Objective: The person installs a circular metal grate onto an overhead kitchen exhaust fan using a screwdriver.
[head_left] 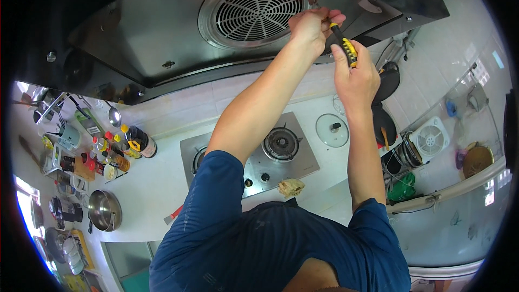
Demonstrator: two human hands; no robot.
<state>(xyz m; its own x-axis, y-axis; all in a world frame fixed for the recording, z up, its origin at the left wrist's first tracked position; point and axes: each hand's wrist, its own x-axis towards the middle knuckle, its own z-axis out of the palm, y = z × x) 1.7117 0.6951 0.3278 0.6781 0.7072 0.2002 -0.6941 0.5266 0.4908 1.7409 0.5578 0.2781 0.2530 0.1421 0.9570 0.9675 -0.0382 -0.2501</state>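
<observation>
Both my arms reach up to the dark range hood [178, 32] and its round metal fan grille [260, 13]. My right hand [358, 78] is wrapped round the black and yellow handle of a screwdriver [340, 39], tilted with its front end toward the grille's right rim. Closer to that rim, my left hand [311, 30] pinches round the screwdriver's shaft, some of its fingers partly stretched. The fingers hide most of the shaft, and I cannot make out clearly what its tip touches.
Below is a two-burner gas stove [281, 154] with a crumpled cloth [291, 187] at its front edge. A glass lid [332, 130] lies to its right. Bottles [139, 141] and a steel pot [105, 211] stand left. Dark pans [385, 126] and a white fan [431, 139] are right.
</observation>
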